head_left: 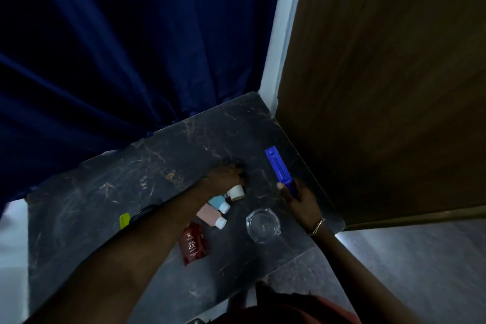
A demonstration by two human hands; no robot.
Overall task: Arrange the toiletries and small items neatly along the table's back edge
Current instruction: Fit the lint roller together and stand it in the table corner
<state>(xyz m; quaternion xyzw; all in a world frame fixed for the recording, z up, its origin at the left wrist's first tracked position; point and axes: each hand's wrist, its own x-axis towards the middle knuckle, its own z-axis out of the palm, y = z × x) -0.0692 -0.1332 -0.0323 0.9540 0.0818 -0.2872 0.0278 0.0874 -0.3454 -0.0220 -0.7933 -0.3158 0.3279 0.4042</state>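
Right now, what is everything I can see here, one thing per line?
table: one, dark marbled, centre
blue comb: one, right side of table, its near end in the right hand
glass ashtray: one, clear, near right of table
small bottles: three, pink, light blue and cream-capped, lying mid-table
red sachet: one, dark red, near the pink bottle
yellow-green item: one, beside the left forearm, partly hidden
curtain: dark blue, behind
wooden panel: brown, right
left hand: mid-table, beside the cream cap
right hand: holding the comb

dark red sachet (193,244), white print "RED ZX"
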